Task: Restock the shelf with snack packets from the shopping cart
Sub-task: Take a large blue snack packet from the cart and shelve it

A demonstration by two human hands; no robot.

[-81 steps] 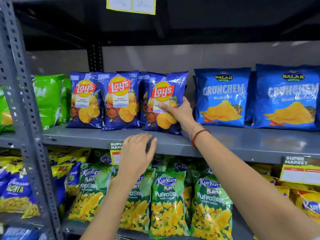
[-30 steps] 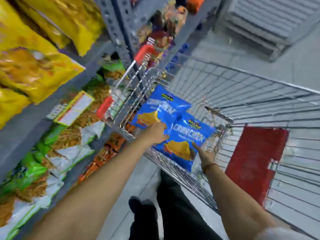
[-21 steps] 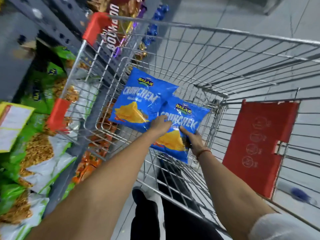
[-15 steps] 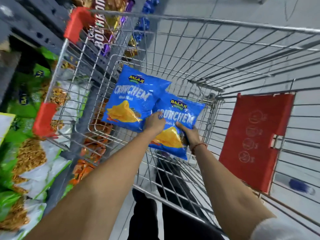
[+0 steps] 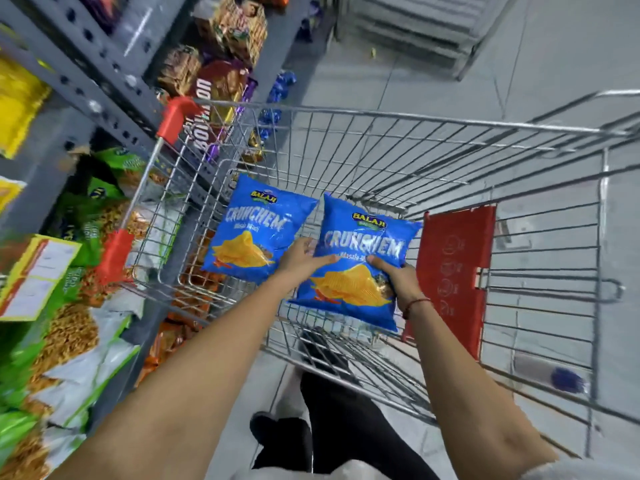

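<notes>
- Shelf point(image 5: 104, 84) — grey slotted-steel racking along the left edge, its tiers filled with yellow, green and brown snack bags point(image 5: 69, 341); a yellow price tag point(image 5: 34, 275) hangs on one tier's front edge.
- Shopping cart point(image 5: 415, 119) — wire basket with red corner guards, standing just beside the shelf on the grey tiled floor point(image 5: 554, 46); a red child-seat flap point(image 5: 453, 271) lies against its near wall.
- Second blue packet point(image 5: 256, 230) — a blue "Crunchem" bag lying inside the cart at its left, face up, beside the held one.
- Held blue packet point(image 5: 360, 258) — same brand, raised above the cart's wire floor between both hands, face toward the camera.
- Left hand point(image 5: 301, 258) — fingers laid flat on the held packet's left edge; whether they close round it cannot be told.
- Right hand point(image 5: 398, 275) — clamped on the packet's right edge, thumb on the front; a red thread circles the wrist.
</notes>
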